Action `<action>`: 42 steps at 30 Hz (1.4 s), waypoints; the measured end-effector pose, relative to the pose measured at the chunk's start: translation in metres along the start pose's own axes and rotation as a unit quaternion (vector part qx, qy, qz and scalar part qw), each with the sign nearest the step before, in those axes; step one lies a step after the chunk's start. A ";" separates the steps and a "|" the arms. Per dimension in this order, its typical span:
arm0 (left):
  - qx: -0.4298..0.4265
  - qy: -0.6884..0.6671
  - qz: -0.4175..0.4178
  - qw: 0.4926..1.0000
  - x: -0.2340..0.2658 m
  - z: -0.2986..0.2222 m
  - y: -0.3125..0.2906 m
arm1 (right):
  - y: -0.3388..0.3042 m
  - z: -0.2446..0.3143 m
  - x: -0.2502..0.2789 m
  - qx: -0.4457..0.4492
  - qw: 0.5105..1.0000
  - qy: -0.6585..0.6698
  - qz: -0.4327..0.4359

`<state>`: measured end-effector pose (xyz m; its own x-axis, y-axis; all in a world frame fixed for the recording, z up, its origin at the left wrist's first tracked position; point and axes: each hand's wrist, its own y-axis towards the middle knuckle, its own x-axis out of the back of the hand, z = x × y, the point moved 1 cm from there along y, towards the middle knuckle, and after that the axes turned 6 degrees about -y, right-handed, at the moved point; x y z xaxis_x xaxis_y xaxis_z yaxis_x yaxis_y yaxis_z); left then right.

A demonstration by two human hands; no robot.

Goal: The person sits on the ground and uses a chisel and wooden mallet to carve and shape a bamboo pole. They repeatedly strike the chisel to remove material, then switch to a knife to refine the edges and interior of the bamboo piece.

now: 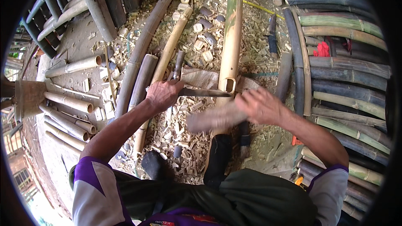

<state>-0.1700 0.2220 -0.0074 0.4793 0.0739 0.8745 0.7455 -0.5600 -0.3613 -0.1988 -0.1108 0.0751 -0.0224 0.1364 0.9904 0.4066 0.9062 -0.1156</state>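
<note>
**Opening in the pole already cut, edges maybe not finished**

So, nearest you, your dark trousers (180,196) and two dark-clad feet framed the spot; wood chips (190,152) lay thick between them, so I'd guess a good deal of cutting was behind you; your right hand (259,105) was curled firmly round one end of a wooden block (211,119), which came out blurred; your left fist (164,95) was wrapped snugly round the near end of a long blade (205,93), no gap in the fingers that I could see.

The blade's far end sat right by the squarish opening in the pale bamboo pole (231,46), which ran away from you down the middle; that opening was clearly cut through, and a small round hole showed just beyond it; what's left looked to me like trimming the rim, though I can't tell how clean it was; the block hid whether the pole ran on toward your foot.

Further out, a wrapped-handle knife (272,37) lay untouched to the right; loads of bamboo lengths (343,60) were piled past it; how many were finished, honestly no clue.
</note>
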 end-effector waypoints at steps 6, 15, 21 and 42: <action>-0.006 -0.016 -0.053 0.998 -0.007 0.003 0.005 | 0.000 -0.024 -0.004 -0.091 0.993 -0.065 0.025; -0.019 -0.001 -0.040 0.999 -0.020 0.014 0.012 | -0.004 -0.021 -0.018 -0.041 0.997 -0.063 0.016; -0.013 0.009 -0.041 0.999 -0.030 0.018 0.015 | 0.005 -0.012 -0.012 0.078 0.995 0.036 -0.054; -0.060 -0.086 -0.035 0.994 0.006 -0.024 0.023 | -0.020 0.043 0.027 -0.081 0.987 0.123 0.060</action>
<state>-0.1612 0.1895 -0.0026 0.5085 0.2509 0.8237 0.7241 -0.6423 -0.2514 -0.2470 -0.1082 0.1012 0.2485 0.1195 0.9612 0.5345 0.8107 -0.2390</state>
